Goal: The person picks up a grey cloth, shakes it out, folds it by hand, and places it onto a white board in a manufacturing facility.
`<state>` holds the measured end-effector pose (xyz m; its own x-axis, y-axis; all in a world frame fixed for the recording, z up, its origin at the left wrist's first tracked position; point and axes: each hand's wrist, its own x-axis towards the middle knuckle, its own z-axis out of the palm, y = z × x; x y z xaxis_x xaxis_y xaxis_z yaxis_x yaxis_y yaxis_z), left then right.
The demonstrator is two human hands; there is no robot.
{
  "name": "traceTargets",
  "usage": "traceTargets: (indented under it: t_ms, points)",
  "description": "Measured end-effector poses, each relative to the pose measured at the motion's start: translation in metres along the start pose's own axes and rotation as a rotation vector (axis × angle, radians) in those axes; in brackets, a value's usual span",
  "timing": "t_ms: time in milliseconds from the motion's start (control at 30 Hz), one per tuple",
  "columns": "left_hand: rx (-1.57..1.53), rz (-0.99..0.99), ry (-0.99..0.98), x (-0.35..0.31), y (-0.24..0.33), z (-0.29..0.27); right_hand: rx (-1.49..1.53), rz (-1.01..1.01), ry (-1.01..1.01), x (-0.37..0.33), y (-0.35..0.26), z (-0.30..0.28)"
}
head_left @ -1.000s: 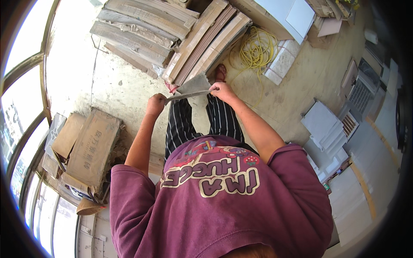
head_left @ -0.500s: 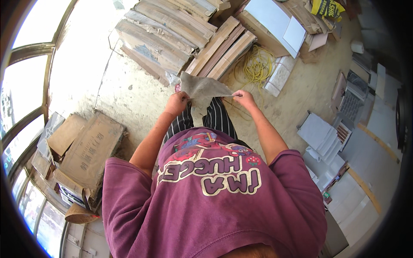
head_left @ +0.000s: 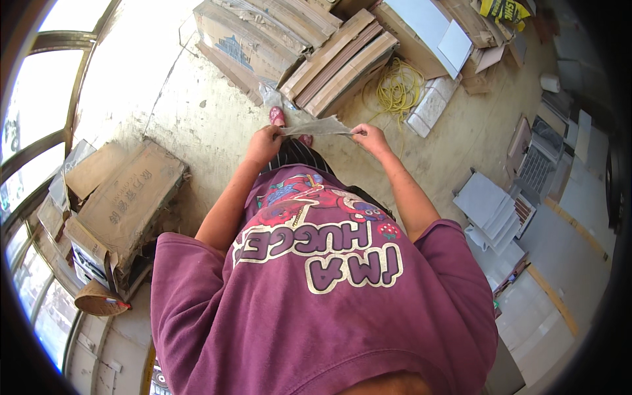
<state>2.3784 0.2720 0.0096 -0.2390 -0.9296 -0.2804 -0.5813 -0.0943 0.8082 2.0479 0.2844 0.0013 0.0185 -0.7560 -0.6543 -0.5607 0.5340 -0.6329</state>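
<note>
Sheet (head_left: 319, 128), grey and cloth-like, in the head view: pinching one end in the left hand (head_left: 265, 145) and the other in the right hand (head_left: 370, 139), both closed narrowly; stretching it between them in front of the purple shirt (head_left: 322, 322). Standing on the pale floor (head_left: 214, 125), facing stacked cardboard (head_left: 329, 49), with coiled yellow cord (head_left: 399, 89) ahead to the right and a worn carton (head_left: 128, 197) to the left.

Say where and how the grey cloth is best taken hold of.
The grey cloth is probably best pinched at both ends of its near edge, one hand per end, coming from the wearer's side. It looks thin and spans crosswise between the left hand and the right hand, so a grip at each end should keep that edge spread.
</note>
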Motion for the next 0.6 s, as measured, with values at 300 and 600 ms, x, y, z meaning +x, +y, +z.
traceTargets:
  t_ms: [300,600]
  points:
    - [-0.046,0.013,-0.206,-0.025,0.001,-0.005,-0.067,0.035,-0.004,-0.045,0.006,0.027]
    - [0.020,0.127,-0.245,-0.017,-0.050,-0.088,0.078,0.151,0.134,-0.050,-0.039,0.101]
